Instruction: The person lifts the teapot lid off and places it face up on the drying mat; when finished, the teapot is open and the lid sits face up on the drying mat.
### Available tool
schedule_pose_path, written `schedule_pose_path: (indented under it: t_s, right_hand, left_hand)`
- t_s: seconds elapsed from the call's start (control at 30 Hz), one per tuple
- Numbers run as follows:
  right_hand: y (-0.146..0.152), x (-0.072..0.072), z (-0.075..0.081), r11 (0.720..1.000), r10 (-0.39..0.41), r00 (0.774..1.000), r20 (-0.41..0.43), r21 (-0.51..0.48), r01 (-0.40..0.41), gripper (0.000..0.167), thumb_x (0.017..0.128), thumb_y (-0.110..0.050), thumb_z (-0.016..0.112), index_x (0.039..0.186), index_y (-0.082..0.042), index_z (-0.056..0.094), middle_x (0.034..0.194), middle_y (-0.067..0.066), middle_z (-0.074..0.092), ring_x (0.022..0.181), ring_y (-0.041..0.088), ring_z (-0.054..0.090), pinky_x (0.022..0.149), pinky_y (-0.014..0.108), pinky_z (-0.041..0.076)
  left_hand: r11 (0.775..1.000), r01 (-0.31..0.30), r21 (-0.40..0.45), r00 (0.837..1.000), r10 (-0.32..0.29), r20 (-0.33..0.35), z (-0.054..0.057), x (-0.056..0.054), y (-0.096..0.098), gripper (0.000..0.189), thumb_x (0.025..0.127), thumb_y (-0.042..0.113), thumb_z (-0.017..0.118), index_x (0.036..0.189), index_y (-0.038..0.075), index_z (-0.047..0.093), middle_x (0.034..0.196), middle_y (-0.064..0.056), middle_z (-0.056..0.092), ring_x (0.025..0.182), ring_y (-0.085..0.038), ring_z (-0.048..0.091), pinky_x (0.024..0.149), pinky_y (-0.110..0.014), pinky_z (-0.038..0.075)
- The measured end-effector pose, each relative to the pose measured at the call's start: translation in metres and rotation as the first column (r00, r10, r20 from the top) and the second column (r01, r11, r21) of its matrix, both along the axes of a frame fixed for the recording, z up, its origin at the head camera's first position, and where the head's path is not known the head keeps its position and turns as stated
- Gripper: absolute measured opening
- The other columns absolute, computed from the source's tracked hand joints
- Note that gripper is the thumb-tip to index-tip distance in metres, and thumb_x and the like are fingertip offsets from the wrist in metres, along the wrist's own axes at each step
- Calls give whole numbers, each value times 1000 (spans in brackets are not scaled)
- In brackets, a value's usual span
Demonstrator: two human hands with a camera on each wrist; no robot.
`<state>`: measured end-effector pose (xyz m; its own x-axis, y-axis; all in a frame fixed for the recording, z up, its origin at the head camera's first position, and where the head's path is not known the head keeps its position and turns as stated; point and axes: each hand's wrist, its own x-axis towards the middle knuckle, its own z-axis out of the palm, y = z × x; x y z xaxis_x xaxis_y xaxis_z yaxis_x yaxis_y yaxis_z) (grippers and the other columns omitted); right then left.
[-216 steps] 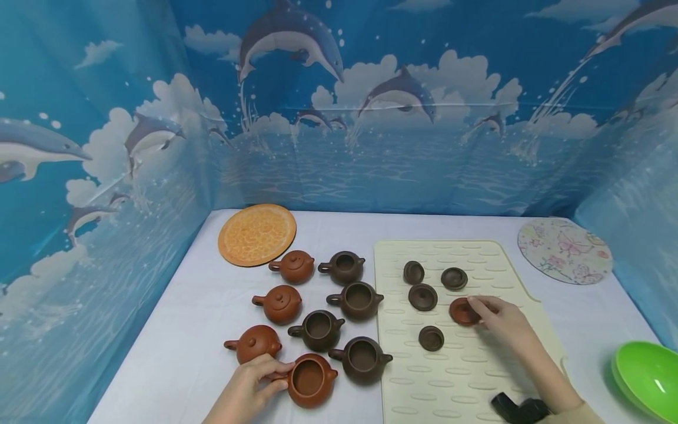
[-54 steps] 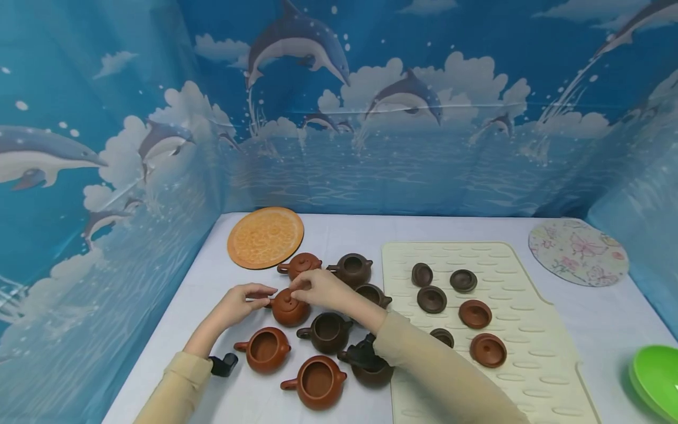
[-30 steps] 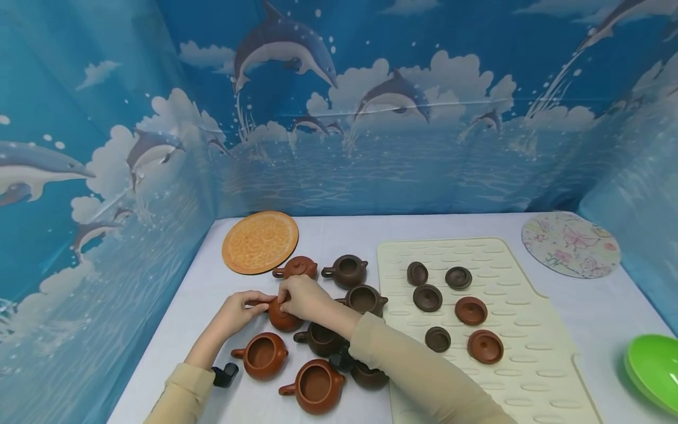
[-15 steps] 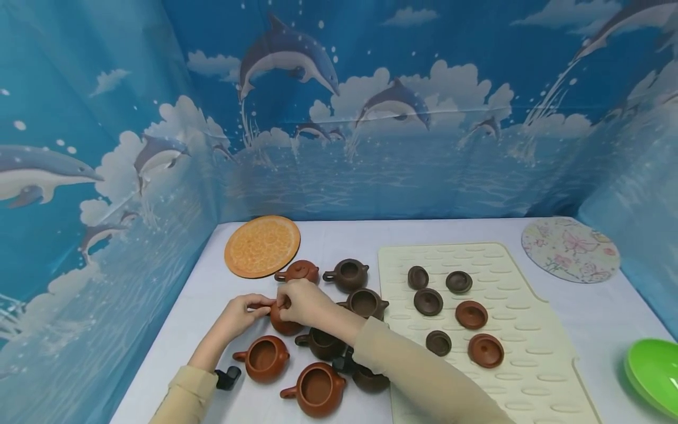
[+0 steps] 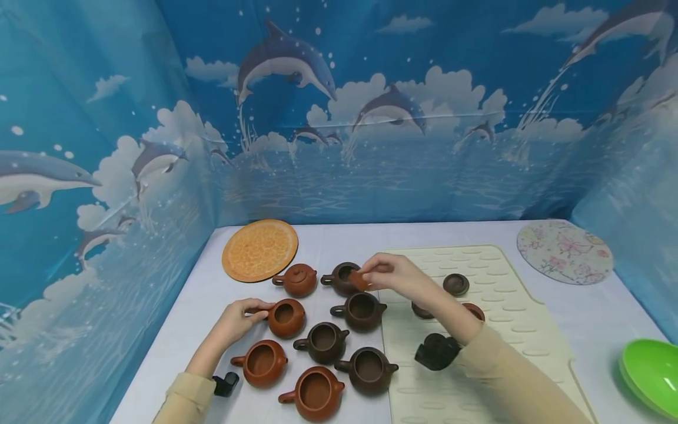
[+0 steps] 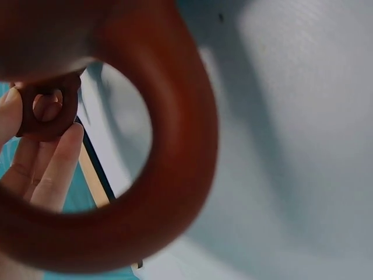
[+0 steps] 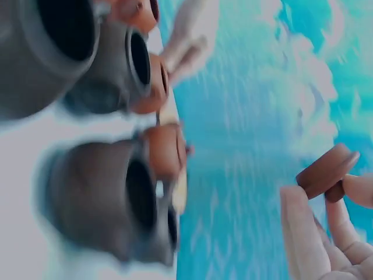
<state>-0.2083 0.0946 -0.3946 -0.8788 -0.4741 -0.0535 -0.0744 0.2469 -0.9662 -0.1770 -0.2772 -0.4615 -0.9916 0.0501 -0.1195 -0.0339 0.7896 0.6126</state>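
In the head view my left hand [image 5: 233, 323] pinches the handle of a reddish-brown teapot [image 5: 289, 330], whose top is uncovered. My right hand [image 5: 402, 277] holds a reddish-brown lid [image 5: 358, 281] in the air above the dark teapots. The right wrist view shows this lid [image 7: 325, 172] tilted, its knob between thumb and fingers. Farther back a reddish-brown teapot [image 5: 299, 281] wears its lid. Two uncovered reddish-brown teapots [image 5: 313, 396] stand nearer me. To their right are several uncovered dark brown teapots [image 5: 369, 372]. Another teapot's handle [image 6: 180, 116] looms large in the left wrist view.
A cream mat [image 5: 471, 254] at right bears upturned lids, among them a dark lid [image 5: 455, 285]; my right arm hides others. An orange round mat [image 5: 259, 251] lies back left, a floral round mat [image 5: 564, 252] back right. A green bowl [image 5: 654, 374] stands at far right.
My right hand has lifted the lid off the teapot that my left hand steadies and carried it right. Earlier, two reddish-brown lids came to lie on the mat, and the near-left teapot lost its lid.
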Motion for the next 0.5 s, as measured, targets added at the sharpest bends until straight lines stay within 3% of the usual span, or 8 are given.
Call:
schedule_pose_path:
  t_s: [0.13, 0.27, 0.33, 0.4, 0.5]
  right_hand:
    - [60, -4, -7, 994, -77, 994, 78, -70, 83, 34, 98, -22, 61, 121, 3, 56, 113, 8, 68, 100, 11, 69, 91, 29, 56]
    - [113, -6, -18, 972, -113, 985, 127, -193, 136, 22, 103, -21, 53, 118, -6, 59, 109, -7, 67, 100, 4, 68, 89, 20, 55]
    - [136, -6, -25, 940, -106, 980, 169, -306, 154, 18, 104, -17, 50, 116, -11, 62, 109, -8, 67, 101, 5, 68, 88, 20, 55]
    - [156, -7, -33, 890, -88, 972, 218, -422, 175, 21, 105, -12, 47, 113, -14, 66, 111, -7, 67, 102, 8, 69, 89, 22, 56]
    - [179, -8, -47, 831, -73, 956, 283, -513, 215, 26, 106, -9, 42, 113, -14, 67, 114, -5, 65, 104, 10, 69, 91, 24, 55]
  left_hand:
    - [1000, 13, -11, 1000, -13, -15, -1, 0, 1, 18, 91, 9, 69, 107, 15, 77, 107, -5, 74, 105, -28, 66, 93, -50, 53]
    - [1000, 14, -11, 1000, -14, -12, 0, -1, 2, 18, 91, 10, 69, 107, 15, 77, 108, -5, 74, 106, -27, 66, 94, -49, 52]
    - [1000, 13, -10, 1000, -13, -7, 0, 0, 2, 19, 91, 9, 69, 107, 15, 77, 108, -5, 74, 106, -27, 66, 95, -49, 52]
    - [1000, 13, -12, 1000, -13, -9, 1, 0, 1, 19, 91, 9, 69, 108, 15, 77, 108, -5, 74, 106, -27, 66, 95, -49, 52]
    - [1000, 19, -21, 1000, -19, -20, 1, 0, 0, 20, 91, 8, 68, 108, 15, 77, 109, -6, 74, 106, -28, 66, 94, -49, 53]
